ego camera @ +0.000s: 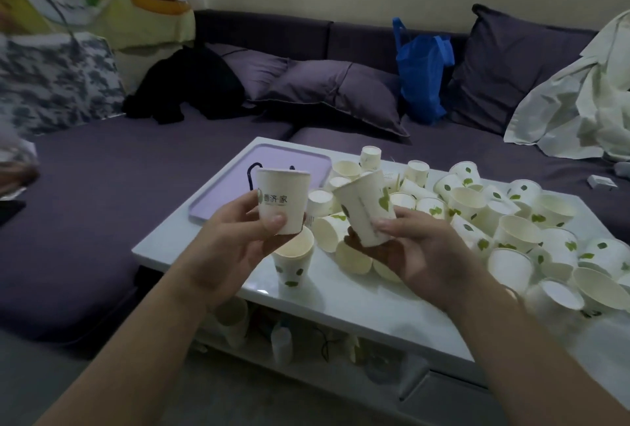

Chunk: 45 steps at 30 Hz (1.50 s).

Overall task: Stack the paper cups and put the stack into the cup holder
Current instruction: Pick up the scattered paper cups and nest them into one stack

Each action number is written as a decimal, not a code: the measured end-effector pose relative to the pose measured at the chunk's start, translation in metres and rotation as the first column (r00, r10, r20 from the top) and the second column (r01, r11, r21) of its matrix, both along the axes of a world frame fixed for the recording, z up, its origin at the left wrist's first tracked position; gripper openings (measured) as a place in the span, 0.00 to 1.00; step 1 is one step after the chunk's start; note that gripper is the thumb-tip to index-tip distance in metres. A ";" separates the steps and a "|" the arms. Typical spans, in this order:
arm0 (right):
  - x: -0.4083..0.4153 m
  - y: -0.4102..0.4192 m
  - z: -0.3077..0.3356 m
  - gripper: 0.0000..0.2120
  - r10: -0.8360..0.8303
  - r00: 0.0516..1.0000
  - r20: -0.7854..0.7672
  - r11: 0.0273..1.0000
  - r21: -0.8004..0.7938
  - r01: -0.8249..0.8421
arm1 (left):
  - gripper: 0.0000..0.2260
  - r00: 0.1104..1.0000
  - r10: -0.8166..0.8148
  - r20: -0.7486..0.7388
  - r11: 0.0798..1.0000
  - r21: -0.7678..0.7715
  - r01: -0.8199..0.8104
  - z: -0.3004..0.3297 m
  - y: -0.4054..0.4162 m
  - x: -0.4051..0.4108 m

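Paper cup (282, 200) pinched in left fingers (274, 222); tilted cup (366, 207) in right fingers (384, 223).

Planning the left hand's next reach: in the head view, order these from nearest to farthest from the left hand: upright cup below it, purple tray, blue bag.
1. Upright cup, standing on the table just below the left hand.
2. Purple tray, behind the hand on the table's far left.
3. Blue bag, far back on the sofa.

Pile of cups (504, 221): runs off the right edge; count unclear.
Lower shelf (306, 340): dim, contents indistinct.
Left edge: blurred shape (17, 166), unidentifiable.
Purple tray (289, 159): partly hidden behind the left-hand cup (281, 200).
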State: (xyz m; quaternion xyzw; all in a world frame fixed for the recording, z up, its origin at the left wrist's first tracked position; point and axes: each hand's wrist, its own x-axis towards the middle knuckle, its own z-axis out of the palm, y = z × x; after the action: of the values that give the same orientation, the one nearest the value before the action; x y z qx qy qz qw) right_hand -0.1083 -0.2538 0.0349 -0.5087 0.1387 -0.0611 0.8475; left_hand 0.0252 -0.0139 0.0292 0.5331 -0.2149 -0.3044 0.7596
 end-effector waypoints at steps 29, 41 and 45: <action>0.055 0.014 -0.028 0.34 -0.123 0.990 0.066 0.843 -0.519 0.139 | 0.31 0.804 0.068 0.591 0.824 0.421 -0.379 -0.037 -0.016 0.017; 0.053 0.015 -0.028 0.32 -0.197 0.977 0.080 0.770 -0.605 0.204 | 0.41 0.830 -0.061 0.555 0.747 0.576 -0.331 -0.038 -0.022 0.013; 0.062 0.037 -0.028 0.28 -0.157 0.987 0.043 0.708 -0.691 0.142 | 0.36 0.823 -0.009 0.568 0.795 0.503 -0.339 -0.029 -0.017 0.010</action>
State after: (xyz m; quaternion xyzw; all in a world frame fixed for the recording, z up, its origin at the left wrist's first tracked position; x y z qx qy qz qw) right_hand -0.0468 -0.2168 0.0068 -0.7758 0.1547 -0.1719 0.5871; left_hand 0.0355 -0.0307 0.0007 0.8208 -0.2672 -0.1210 0.4901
